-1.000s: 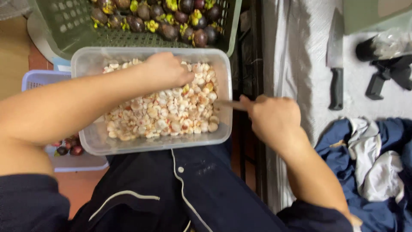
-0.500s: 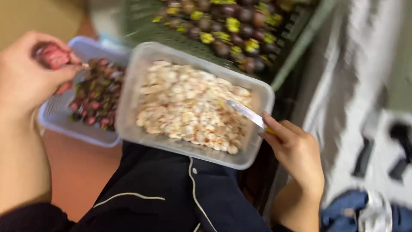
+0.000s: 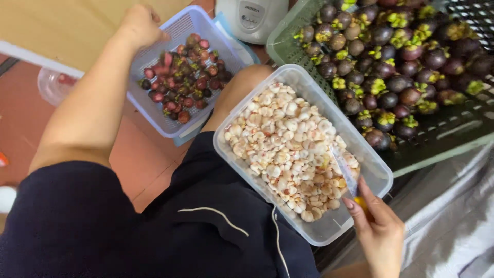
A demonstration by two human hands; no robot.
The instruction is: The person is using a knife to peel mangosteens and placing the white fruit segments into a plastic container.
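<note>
My left hand [image 3: 137, 24] hovers over the far rim of a blue basket [image 3: 154, 116] holding dark red fruit peels [image 3: 182, 77]. Its fingers are curled and I cannot see what they hold. My right hand [image 3: 380, 229] grips a small knife [image 3: 346, 172] with a yellowish handle, the blade resting over the near right corner of a clear plastic tub [image 3: 329, 231]. The tub sits on my lap and is full of white peeled fruit segments [image 3: 288, 146].
A green crate [image 3: 453, 136] with several whole dark purple fruits [image 3: 386, 56] stands to the right of the tub. A white appliance [image 3: 251, 18] is at the top. A clear round dish [image 3: 51, 85] lies on the red floor at left. Grey cloth [image 3: 453, 221] lies bottom right.
My left hand left the clear tub, swung left with red peel pieces and now reaches over the blue basket. The right hand keeps the knife at the tub's edge. The view turned left.
</note>
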